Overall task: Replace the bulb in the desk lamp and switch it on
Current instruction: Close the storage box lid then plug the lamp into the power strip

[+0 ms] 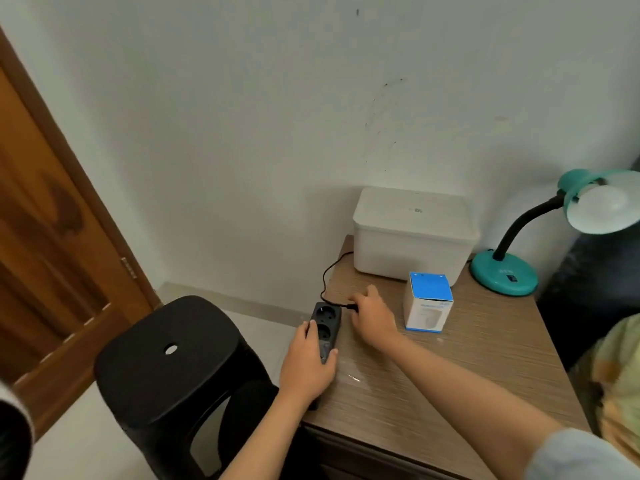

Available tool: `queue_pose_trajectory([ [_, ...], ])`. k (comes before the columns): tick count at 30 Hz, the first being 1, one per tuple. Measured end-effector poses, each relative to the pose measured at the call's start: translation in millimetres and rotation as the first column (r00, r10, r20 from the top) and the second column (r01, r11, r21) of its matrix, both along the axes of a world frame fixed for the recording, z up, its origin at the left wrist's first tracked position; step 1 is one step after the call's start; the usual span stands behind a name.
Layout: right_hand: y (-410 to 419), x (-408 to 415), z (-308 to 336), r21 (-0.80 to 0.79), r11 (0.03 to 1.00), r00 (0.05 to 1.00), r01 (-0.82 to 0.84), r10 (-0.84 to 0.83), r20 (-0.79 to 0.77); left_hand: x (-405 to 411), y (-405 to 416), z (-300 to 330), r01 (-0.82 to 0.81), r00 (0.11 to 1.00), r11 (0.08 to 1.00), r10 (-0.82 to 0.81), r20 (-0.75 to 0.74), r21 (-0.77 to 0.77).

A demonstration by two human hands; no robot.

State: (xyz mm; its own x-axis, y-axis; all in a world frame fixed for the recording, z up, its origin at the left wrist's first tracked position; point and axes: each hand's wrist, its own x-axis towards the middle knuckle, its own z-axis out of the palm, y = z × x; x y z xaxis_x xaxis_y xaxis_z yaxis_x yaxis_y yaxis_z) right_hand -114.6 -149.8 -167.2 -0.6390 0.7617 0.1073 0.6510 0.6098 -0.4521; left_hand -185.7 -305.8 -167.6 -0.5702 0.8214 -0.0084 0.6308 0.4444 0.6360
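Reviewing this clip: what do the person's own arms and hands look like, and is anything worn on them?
Both hands, the left hand and the right hand, are bare: no gloves, rings or watch show. Both forearms are uncovered. A pale grey-blue short sleeve shows on the right upper arm at the frame's lower right. No left sleeve is in view.

The left hand (306, 362) grips a black plastic power strip (325, 329) at the near-left edge of a wood-grain desk (450, 382). Just right of that grip, the right hand (372, 315) pinches a small black plug (350, 306) beside the strip's far socket; its thin black cable (327, 273) loops away behind. Right of the pinch stands a blue-and-white cardboard bulb box (428, 303), beyond it a white lidded plastic container (414, 233), and farther right a teal gooseneck desk lamp (505, 275). Left of the strip sits a black plastic stool (173, 368).
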Motion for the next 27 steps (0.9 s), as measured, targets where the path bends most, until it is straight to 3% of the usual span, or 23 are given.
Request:
queue_pose_trajectory([
  [3,4,-2,-2,0.019,0.999,0.999,0.032,-0.031,-0.033,-1,-1,-3,-0.003,1.000,1.000,0.003,0.005,0.014],
  [6,3,-2,2,0.020,0.999,0.982,0.036,-0.032,-0.186,-2,0,-5,-0.004,1.000,0.999,0.004,0.005,0.033],
  [11,-13,-2,24,-0.143,0.990,0.896,0.003,-0.066,-0.440,-2,1,-7,-0.032,0.999,0.997,0.031,0.019,0.072],
  [16,-23,-7,24,-0.292,0.956,0.911,0.003,-0.123,-0.395,-2,0,-5,-0.081,0.996,0.990,0.077,0.037,0.114],
  [27,-29,-15,23,-0.235,0.972,0.951,-0.020,-0.054,-0.304,-3,-1,-2,-0.164,0.984,0.969,0.149,0.096,0.182],
])
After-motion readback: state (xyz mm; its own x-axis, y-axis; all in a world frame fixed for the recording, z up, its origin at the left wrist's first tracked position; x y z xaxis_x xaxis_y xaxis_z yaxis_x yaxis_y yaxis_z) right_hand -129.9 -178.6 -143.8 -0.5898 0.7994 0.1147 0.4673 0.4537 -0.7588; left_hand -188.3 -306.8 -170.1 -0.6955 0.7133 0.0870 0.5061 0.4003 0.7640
